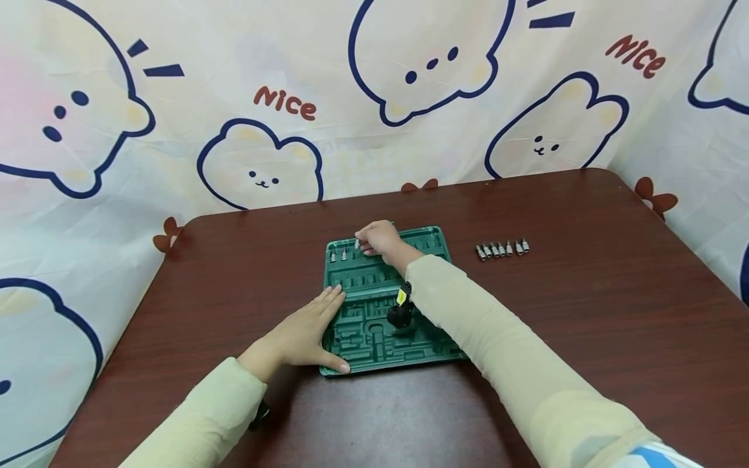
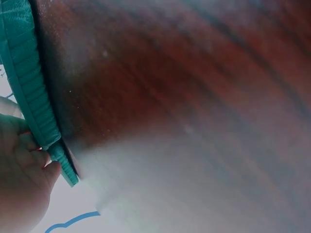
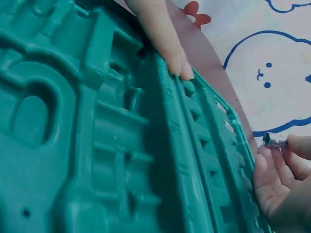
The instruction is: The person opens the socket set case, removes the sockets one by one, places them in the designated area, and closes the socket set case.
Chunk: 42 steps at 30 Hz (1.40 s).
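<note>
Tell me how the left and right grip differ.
The left grip rests spread on the left edge of the case; the right grip pinches a socket. The left grip is at the near half; the right grip is over the far half. Both are bare.

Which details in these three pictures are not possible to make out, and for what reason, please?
- Head: part of the case, behind the right sleeve.
- Head: tip shapes of the loose sockets, too small.
- Left wrist: part of the left hand, cut off by the left edge.
- Right wrist: one end of the held socket, covered by the right hand.
</note>
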### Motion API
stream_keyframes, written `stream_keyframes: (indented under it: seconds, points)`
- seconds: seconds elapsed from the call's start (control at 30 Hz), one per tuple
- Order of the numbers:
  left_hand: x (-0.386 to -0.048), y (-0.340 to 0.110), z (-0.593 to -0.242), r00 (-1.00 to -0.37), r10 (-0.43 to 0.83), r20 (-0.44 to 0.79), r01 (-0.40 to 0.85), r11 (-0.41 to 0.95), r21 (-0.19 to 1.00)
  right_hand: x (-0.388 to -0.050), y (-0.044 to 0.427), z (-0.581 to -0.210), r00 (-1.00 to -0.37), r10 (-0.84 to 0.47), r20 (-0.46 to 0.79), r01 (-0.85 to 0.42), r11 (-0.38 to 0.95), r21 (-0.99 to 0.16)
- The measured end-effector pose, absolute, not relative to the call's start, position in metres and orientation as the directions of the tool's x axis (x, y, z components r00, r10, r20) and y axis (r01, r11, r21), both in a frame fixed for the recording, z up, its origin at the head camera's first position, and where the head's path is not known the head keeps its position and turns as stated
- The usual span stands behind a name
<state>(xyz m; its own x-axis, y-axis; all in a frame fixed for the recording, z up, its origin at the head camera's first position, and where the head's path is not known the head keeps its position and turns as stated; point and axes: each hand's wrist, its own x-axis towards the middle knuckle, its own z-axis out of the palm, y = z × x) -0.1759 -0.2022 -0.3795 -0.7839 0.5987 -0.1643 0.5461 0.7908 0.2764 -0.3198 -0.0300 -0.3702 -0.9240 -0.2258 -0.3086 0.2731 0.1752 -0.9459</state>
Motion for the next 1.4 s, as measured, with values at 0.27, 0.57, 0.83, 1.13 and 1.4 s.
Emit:
stream_keyframes:
  seconds: [0.27, 0.57, 0.83, 1.13, 1.4]
  points:
    - [-0.176, -0.202, -0.377, -0.777, 0.607, -0.169, 0.558, 0.787, 0.262, -0.312, -0.006, -0.363, -0.922, -0.226, -0.314, 0.283, 0.16, -0.946]
    - [-0.175, -0.203, -0.379, -0.78, 0.599, -0.179, 0.55, 0.794, 0.259, -0.303, 0.027, -0.359, -0.909, -0.276, -0.314, 0.279, 0.158, -0.947]
    - [-0.175, -0.203, -0.381, -0.781, 0.599, -0.177, 0.55, 0.793, 0.262, -0.293, 0.065, -0.353, -0.912, -0.276, -0.302, 0.265, 0.164, -0.95]
    - [-0.176, -0.201, -0.379, -0.777, 0.604, -0.179, 0.555, 0.791, 0.258, -0.286, 0.111, -0.351, -0.932, -0.224, -0.286, 0.254, 0.161, -0.954]
    - [-0.176, -0.201, -0.38, -0.779, 0.602, -0.173, 0.554, 0.791, 0.258, -0.281, 0.149, -0.349, -0.948, -0.173, -0.268, 0.241, 0.162, -0.957]
